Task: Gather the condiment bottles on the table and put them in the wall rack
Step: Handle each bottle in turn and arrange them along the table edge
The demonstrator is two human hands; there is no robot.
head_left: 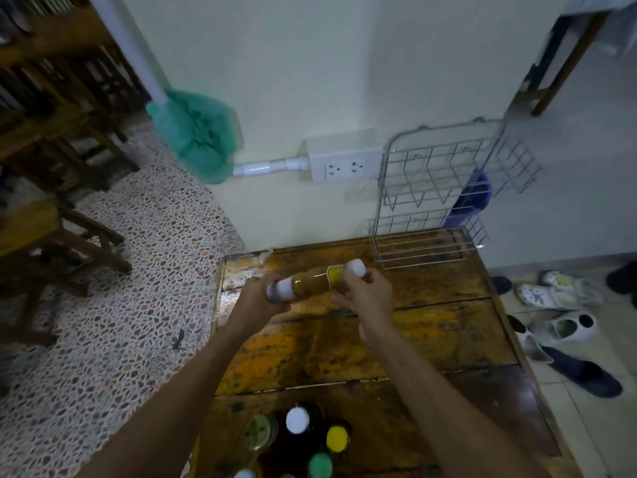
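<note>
A brown sauce bottle with a white cap and yellow neck label lies nearly sideways above the wooden table. My left hand grips its base and my right hand holds its neck just below the cap. The wire wall rack, with two tiers, hangs on the wall beyond the table's far right corner, and both tiers look empty. Several more bottles with white, yellow and green caps, and a glass jar, stand clustered at the table's near edge.
A white power socket box sits on the wall left of the rack. A green mop head leans on the wall. Wooden chairs stand at left on the terrazzo floor. Several shoes lie on the floor at right.
</note>
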